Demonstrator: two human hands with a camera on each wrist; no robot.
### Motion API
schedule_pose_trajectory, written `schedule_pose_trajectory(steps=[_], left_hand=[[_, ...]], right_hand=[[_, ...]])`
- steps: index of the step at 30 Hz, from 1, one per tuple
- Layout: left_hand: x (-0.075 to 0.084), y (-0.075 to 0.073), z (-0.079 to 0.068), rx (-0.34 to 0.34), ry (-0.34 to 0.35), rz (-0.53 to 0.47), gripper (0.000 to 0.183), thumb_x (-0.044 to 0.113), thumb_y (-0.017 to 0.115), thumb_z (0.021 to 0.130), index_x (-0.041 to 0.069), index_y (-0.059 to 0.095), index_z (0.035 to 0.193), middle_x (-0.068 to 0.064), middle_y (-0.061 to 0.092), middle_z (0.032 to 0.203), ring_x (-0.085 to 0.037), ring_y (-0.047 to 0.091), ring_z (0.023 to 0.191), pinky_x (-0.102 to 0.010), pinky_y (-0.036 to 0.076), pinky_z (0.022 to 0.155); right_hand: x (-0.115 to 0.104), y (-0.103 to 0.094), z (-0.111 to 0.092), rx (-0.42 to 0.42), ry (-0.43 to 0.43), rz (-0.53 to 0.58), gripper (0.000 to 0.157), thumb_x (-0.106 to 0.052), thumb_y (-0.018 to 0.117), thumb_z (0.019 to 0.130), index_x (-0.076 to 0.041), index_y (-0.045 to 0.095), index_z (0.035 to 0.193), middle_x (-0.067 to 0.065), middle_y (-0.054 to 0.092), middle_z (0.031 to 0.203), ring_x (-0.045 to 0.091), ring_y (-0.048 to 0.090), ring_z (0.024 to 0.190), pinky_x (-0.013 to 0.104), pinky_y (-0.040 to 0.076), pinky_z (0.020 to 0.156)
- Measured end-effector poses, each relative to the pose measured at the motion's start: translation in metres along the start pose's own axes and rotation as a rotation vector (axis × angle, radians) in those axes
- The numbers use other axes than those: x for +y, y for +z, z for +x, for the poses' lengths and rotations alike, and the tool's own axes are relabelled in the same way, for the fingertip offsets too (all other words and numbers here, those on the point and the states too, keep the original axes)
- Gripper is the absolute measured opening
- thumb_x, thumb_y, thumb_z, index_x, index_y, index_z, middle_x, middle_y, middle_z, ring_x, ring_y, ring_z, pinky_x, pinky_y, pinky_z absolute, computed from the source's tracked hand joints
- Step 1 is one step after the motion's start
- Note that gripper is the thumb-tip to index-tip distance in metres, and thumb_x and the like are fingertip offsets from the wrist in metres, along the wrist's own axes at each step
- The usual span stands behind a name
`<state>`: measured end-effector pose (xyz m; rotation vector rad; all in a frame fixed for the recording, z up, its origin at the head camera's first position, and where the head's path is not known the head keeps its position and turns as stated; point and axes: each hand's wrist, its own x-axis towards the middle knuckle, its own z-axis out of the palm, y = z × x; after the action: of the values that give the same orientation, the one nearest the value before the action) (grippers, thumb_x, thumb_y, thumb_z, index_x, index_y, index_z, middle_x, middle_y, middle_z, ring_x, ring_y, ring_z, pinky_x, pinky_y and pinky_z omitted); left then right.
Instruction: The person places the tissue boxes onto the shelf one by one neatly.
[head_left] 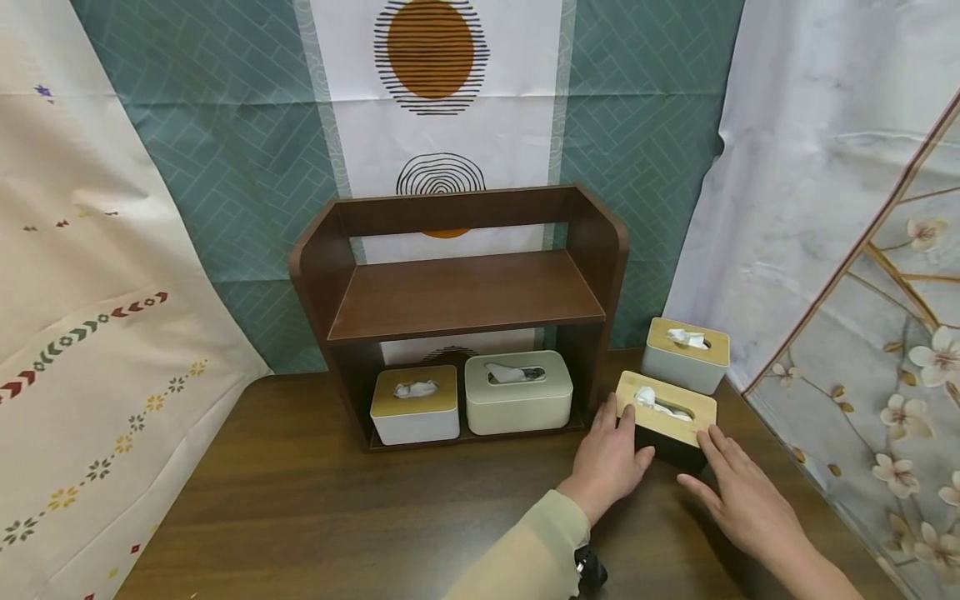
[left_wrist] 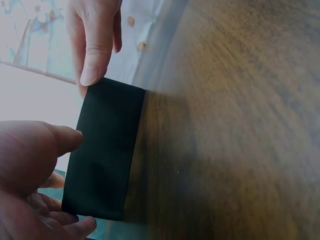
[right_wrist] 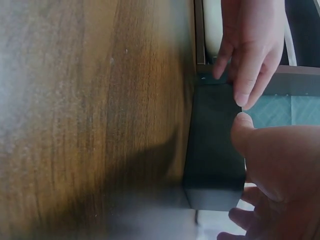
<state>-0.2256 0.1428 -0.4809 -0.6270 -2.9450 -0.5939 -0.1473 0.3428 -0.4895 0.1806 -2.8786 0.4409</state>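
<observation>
A tissue box with a black body and light wood lid (head_left: 701, 408) stands on the table right of the shelf, a tissue poking from its slot. My left hand (head_left: 609, 465) holds its left end, thumb at the front. At the right end my right hand (head_left: 753, 504) grips it, fingers along the side. The left wrist view shows the dark front of the box (left_wrist: 102, 150) between both hands. In the right wrist view, the thumbs lie near the upper edge of the black box (right_wrist: 215, 145).
A two-tier brown shelf (head_left: 465, 292) holds a white wood-lidded tissue box (head_left: 416, 423) and a cream tissue box (head_left: 517, 408) on its bottom level. Behind the black box stands a grey wood-lidded tissue box (head_left: 684, 369). Patterned cloths hang around the wooden table (head_left: 315, 508).
</observation>
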Motion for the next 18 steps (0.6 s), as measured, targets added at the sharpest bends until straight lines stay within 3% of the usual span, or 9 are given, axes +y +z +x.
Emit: schedule_pose_trajectory(steps=[8,14,18], left_hand=[[0.001,0.0,-0.007,0.01,0.011,-0.008,0.07,0.053,0.069,0.108,0.022,0.05,0.167,-0.004,0.036,0.177,-0.016,0.043,0.157,-0.029,0.049,0.114],[-0.004,-0.001,0.0,0.03,-0.017,-0.065,0.07,0.05,0.074,0.106,0.025,0.051,0.167,-0.008,0.037,0.176,-0.021,0.049,0.153,-0.034,0.052,0.112],[-0.008,0.001,0.004,0.001,-0.021,-0.084,0.072,0.05,0.075,0.105,0.026,0.049,0.168,-0.008,0.038,0.176,-0.02,0.047,0.155,-0.035,0.05,0.116]], right_hand=[[0.005,-0.003,-0.006,0.005,0.02,-0.002,0.085,-0.043,0.074,0.107,0.013,0.042,0.162,0.043,0.035,0.165,0.066,0.039,0.146,0.08,0.04,0.108],[0.006,-0.005,-0.003,-0.034,0.102,0.02,0.089,-0.051,0.066,0.111,0.01,0.034,0.167,0.047,0.023,0.167,0.072,0.038,0.142,0.082,0.046,0.094],[0.005,-0.004,0.001,-0.068,0.142,0.029,0.092,-0.055,0.063,0.111,0.01,0.03,0.168,0.051,0.022,0.164,0.075,0.036,0.141,0.082,0.047,0.092]])
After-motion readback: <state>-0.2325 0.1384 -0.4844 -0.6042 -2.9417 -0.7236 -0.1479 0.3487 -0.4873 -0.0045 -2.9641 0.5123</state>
